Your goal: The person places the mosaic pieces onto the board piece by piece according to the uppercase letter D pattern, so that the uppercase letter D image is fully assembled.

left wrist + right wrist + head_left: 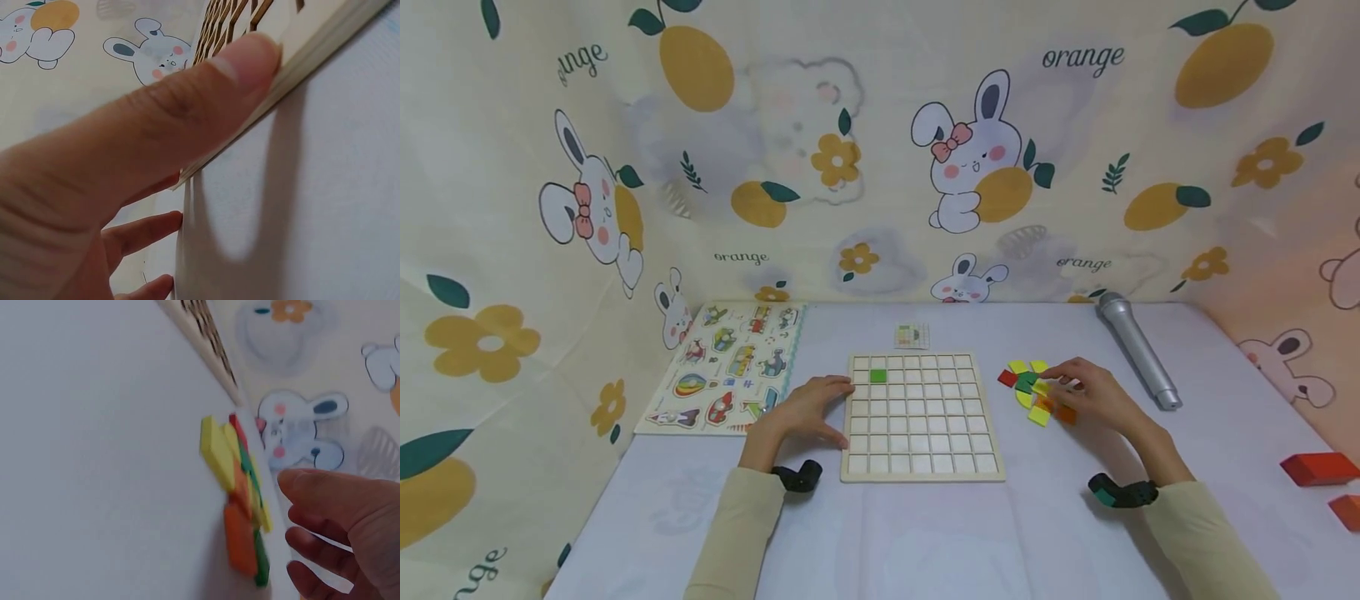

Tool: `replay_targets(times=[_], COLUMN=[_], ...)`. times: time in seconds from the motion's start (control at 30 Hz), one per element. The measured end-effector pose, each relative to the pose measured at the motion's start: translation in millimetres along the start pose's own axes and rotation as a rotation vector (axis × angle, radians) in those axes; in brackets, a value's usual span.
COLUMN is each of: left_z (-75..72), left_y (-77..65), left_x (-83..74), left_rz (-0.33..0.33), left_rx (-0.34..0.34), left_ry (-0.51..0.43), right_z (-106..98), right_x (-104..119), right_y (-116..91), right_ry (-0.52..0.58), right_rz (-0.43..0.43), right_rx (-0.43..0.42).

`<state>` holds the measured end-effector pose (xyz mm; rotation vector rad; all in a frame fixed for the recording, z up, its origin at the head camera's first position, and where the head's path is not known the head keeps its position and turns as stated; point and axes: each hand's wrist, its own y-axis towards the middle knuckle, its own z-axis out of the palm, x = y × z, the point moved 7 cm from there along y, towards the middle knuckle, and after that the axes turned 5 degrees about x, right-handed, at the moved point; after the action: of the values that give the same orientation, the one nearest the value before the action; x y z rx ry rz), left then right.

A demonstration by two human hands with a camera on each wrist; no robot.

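A wooden grid board (922, 479) lies flat in the middle of the table, one green square tile (878, 376) in its upper left part. My left hand (805, 412) rests at the board's left edge; in the left wrist view its thumb (250, 62) touches the rim. To the right of the board is a small heap of tiles: red (1007, 378), yellow (1039, 416), orange (1066, 413) and green. Over this heap is my right hand (1097, 392), fingers loosely bent. Nothing shows between its thumb (306, 484) and fingers in the right wrist view.
A picture puzzle board (747, 383) lies to the left. Behind the grid board is a small patterned card (912, 335). A silver microphone (1138, 350) lies beyond the right hand. Red blocks (1318, 468) stand at the far right. Printed cloth walls surround the table.
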<state>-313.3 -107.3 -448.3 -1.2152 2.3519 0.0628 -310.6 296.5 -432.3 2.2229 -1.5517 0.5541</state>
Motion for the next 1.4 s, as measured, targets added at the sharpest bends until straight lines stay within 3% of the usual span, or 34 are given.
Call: replay_targets(times=[0.17, 0.4, 1.0, 1.2, 1.4], left_z=[0.0, 1.1, -0.4, -1.3, -0.2], left_y=[-1.0, -1.0, -2.4, -2.8, -2.6], left_x=[2.2, 2.3, -0.7, 0.0, -0.3], left_rz=[0.029, 0.047, 0.057, 0.047, 0.04], left_rx=[-0.011, -0.019, -0.026, -0.023, -0.016], left_ry=[0.0, -0.006, -0.035, -0.011, -0.029], right_z=[-3, 0, -5, -5, 10], right_x=[-10, -22, -31, -13, 29], right_y=[-9, -10, -14, -1, 24], right_ry=[-0.049, -0.093, -0.087, -0.068, 0.009], right_rz=[0.003, 0.086, 0.162, 0.099, 0.005], right_rx=[-0.018, 0.004, 0.011, -0.066, -0.037])
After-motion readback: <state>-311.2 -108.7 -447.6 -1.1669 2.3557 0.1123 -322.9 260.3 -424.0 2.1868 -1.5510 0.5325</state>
